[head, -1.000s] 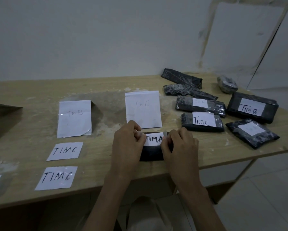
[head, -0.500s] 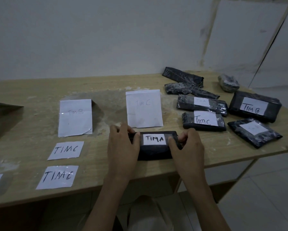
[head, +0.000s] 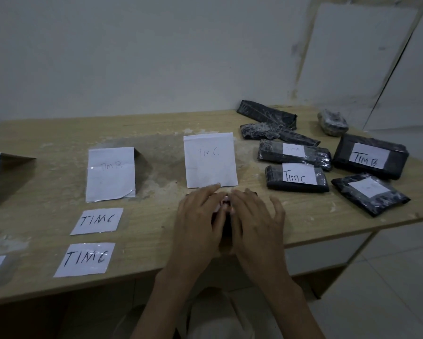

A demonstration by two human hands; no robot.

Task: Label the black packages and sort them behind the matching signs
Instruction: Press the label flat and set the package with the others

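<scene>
Left hand point(head: 198, 223) and right hand point(head: 254, 221) lie flat, fingers straight, pressing a black package point(head: 226, 228); smoothing from centre outward should seat its hidden label without creases

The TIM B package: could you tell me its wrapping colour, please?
The package is black; head view shows it best.

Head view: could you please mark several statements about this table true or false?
The left hand and right hand lie on one black package before the TIM C sign. True.
The TIM B package lies at far left. False: at far right.
Two loose TIM C labels lie flat before the TIM B sign. True.
Every package on the right carries a label. False: the rearmost package shows none.
</scene>
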